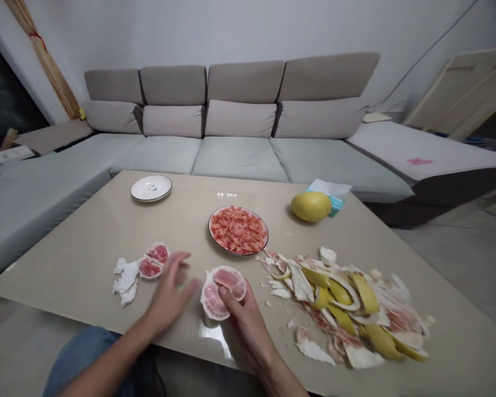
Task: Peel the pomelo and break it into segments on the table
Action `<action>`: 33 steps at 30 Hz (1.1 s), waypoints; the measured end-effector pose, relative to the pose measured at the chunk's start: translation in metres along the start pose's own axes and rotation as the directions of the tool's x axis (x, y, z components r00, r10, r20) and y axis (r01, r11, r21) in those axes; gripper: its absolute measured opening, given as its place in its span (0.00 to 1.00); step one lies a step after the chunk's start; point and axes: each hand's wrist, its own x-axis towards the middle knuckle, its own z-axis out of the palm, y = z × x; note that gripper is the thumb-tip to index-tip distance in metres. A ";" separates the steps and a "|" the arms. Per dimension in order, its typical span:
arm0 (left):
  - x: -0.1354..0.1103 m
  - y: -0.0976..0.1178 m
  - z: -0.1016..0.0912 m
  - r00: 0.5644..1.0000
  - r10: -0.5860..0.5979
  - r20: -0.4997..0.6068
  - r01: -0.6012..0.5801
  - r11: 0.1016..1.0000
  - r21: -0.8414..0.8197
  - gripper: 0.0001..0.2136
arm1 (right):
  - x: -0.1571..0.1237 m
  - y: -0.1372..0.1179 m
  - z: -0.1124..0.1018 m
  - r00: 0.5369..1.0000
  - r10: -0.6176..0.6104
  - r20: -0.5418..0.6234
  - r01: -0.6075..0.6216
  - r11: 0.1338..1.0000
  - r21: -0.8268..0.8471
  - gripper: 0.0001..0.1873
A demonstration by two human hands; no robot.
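Note:
A peeled piece of red pomelo (pixel 215 295), white pith around pink segments, is gripped in my right hand (pixel 248 317) with the thumb pressed into its middle. My left hand (pixel 171 292) hovers just left of it, fingers apart, slightly blurred and holding nothing. Beyond the left hand lies another piece of peeled pomelo (pixel 152 261) on the table, its red flesh facing up. Crumpled white tissue (pixel 126 280) sits beside that piece. Past both hands stands a black-rimmed plate (pixel 209 227) heaped with loose pink pomelo flesh (pixel 240 229).
Yellow peel and white pith (pixel 347 303) are piled on the table's right side, with scraps around. A whole yellow pomelo (pixel 311 207) rests by a tissue pack (pixel 337 204) at the back right. A white plate (pixel 151 188) stands back left. A grey sofa (pixel 235 154) is behind the table (pixel 78 237).

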 end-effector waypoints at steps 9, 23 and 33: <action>-0.022 0.003 0.036 0.859 -0.189 0.475 0.388 0.846 -0.365 0.21 | 0.005 -0.008 -0.011 0.957 -0.270 0.109 0.275 0.713 -0.645 0.18; -0.020 -0.009 0.036 0.841 -0.337 0.423 0.482 0.823 -0.302 0.30 | -0.001 -0.003 -0.005 0.907 -0.294 0.302 0.375 0.239 -0.896 0.10; -0.012 0.005 0.028 0.840 -0.281 0.465 0.442 0.850 -0.285 0.22 | -0.006 -0.022 -0.006 0.973 -0.102 0.207 0.230 0.332 -0.915 0.12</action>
